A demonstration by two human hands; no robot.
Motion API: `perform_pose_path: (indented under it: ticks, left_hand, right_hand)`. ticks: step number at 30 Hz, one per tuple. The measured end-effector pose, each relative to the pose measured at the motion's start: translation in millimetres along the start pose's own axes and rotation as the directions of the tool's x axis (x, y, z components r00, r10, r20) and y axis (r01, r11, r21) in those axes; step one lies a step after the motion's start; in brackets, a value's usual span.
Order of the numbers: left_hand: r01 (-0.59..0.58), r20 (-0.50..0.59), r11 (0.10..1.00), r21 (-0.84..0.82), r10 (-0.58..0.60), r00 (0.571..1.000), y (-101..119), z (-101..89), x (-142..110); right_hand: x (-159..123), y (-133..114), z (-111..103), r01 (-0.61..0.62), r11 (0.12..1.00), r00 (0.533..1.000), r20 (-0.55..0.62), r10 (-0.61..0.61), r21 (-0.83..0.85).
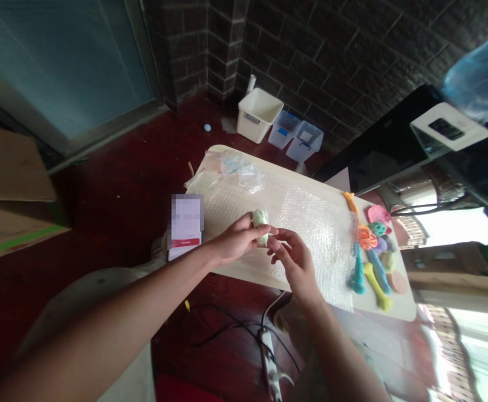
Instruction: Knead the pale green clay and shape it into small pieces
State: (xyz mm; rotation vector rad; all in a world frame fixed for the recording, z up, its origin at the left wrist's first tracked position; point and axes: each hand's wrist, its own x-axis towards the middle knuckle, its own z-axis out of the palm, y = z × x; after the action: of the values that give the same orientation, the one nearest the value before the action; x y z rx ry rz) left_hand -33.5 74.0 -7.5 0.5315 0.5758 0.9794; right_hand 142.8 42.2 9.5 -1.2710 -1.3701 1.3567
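My left hand [235, 241] is closed round a pale green lump of clay [261, 222], held above a sheet of bubble wrap [311, 223] on a cream table [244, 271]. My right hand [294, 259] meets it from the right, with fingertips pinched against the lower end of the clay lump. Both hands hover near the table's front edge.
Colourful clay tools and moulds [373, 257] lie at the table's right end. A white and red box [185, 226] stands at the left edge, clear plastic bags [235, 167] at the back. White bins [281, 125] stand by the brick wall. A power strip with cables [267, 346] lies on the red floor.
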Motion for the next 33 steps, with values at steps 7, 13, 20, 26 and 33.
perform_pose_path:
  ticks: [7, 13, 20, 26, 33]
  left_hand:
    - [-0.111, -0.153, 0.961, 0.252, 0.153, 0.976, -21.9, 12.7, 18.6]
    - [-0.023, -0.107, 0.972, 0.233, 0.050, 0.993, -38.8, 24.7, 25.1]
    - [-0.008, -0.031, 0.978, 0.208, 0.015, 0.999, -59.4, 26.3, 23.7]
    - [0.027, 0.035, 0.962, 0.270, -0.038, 0.999, -61.9, 32.2, 30.2]
    - [-0.057, -0.043, 0.944, 0.326, 0.075, 0.996, -69.9, 38.1, 40.2]
  right_hand:
    - [4.7, 20.9, -4.8, 0.063, 0.982, 0.992, -0.101, -0.082, -0.179]
    - [-9.8, 22.5, -31.8, 0.153, 0.898, 0.961, -0.149, -0.233, -0.413]
    - [-34.2, 24.0, -63.2, 0.183, 0.847, 0.975, -0.016, -0.220, -0.500]
    - [-38.6, 26.9, -74.1, 0.108, 0.911, 0.991, -0.034, -0.132, -0.399]
    - [-39.6, 17.7, -80.4, 0.155, 0.902, 0.978, -0.068, -0.199, -0.403]
